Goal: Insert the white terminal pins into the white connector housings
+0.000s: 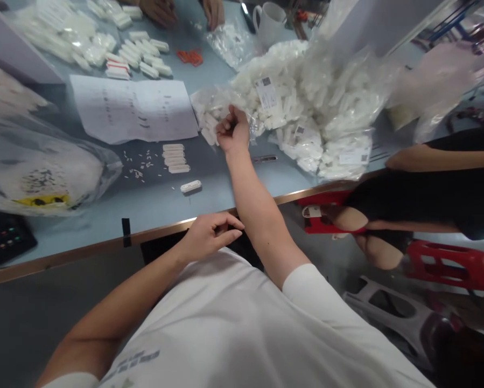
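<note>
My right hand reaches out over the light blue table, fingers curled closed at the edge of a clear plastic bag of small white parts; what it pinches is hidden. My left hand hovers near my chest at the table's front edge, fingers loosely curled with thumb against fingertips, nothing visible in them. A stack of white oblong pieces and one single white piece lie on the table left of my right forearm, with tiny white bits scattered beside them.
A big heap of bagged white parts fills the table's right. A printed sheet, rows of white pieces, orange clips, a white mug. Another person's hands work at the far side. A seated person, red stools.
</note>
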Demonstrator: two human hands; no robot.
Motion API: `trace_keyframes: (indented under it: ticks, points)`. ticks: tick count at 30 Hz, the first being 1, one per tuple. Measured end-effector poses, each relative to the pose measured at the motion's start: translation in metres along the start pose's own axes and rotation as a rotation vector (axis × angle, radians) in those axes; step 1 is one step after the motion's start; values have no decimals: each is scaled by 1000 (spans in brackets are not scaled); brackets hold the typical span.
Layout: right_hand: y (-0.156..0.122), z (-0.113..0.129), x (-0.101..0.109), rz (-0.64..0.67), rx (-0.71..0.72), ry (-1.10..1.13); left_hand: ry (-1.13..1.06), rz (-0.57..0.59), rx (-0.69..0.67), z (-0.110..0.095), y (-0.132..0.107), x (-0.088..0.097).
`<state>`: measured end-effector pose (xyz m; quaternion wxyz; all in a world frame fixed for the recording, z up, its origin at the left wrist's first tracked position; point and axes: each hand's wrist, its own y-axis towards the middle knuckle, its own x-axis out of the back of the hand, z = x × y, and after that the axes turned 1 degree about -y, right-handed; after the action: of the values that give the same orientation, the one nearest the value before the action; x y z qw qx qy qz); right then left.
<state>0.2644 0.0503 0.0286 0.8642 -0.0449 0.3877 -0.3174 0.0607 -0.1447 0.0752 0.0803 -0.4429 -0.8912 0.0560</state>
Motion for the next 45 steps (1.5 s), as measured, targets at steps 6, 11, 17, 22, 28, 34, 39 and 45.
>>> trace_keyframes:
  ticks: [6,11,17,22,28,34,39,45]
  points:
    - [1,4,-2,-17,-23,90,-11,-97,20,0,8,-14]
    - [4,4,-5,-44,-19,111,-9,88,0,-9,-1,-23]
    - [6,4,-8,-79,-45,188,-35,-82,34,-9,-2,-22]
    - [4,4,-9,-103,-41,201,-13,27,-28,-5,-6,-22]
    - [-5,6,-8,-123,-50,196,-55,-94,-2,-4,-5,-19]
    - [-11,13,-10,-125,-27,61,-244,322,-85,-4,-20,-19]
    - [-46,8,-6,-54,36,-112,-448,-166,-23,19,-15,22]
    - [-139,-11,19,470,367,-851,-1074,-567,39,25,-9,63]
